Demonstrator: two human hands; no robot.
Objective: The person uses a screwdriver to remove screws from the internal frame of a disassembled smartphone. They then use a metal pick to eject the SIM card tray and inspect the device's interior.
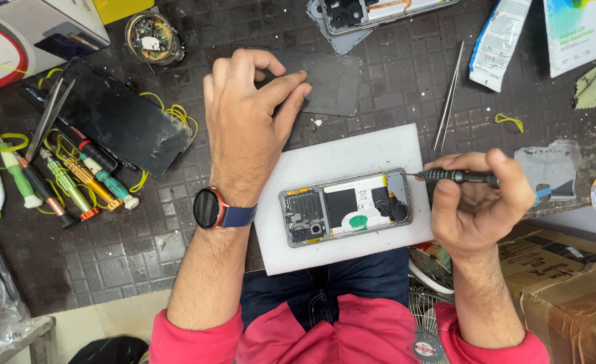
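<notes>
Far out to the left of the person's left hand (247, 121) sits a white carton with a red curve (21, 34) at the bench corner, and below it a loose row of coloured screwdrivers (75, 178) lies among yellow rubber bands beside a dark glass panel (126, 121). The left hand itself reaches away from the body, fingers curled, thumb and forefinger pinching the near edge of a grey back cover (331, 81) that lies flat on the bench. Just to the right of that wrist, and between the two hands, the opened phone (345, 205) rests on a white foam pad (338, 155), its battery and boards showing. The right hand (476, 202) is closed firmly round a black precision screwdriver (456, 176), tip pointing left and touching the phone's right end. From here I would worry that the tip could slip off a screw and gouge the board or the battery, since the phone is not held down by either hand; a freed screw could also roll off the pad. Beyond the right hand, up and away, steel tweezers (448, 98) lie slanted, then a white and blue pouch (500, 40) and a white packet with a colourful patch and a red disc (577, 34); below the right hand, a brown cardboard box (567, 283).
</notes>
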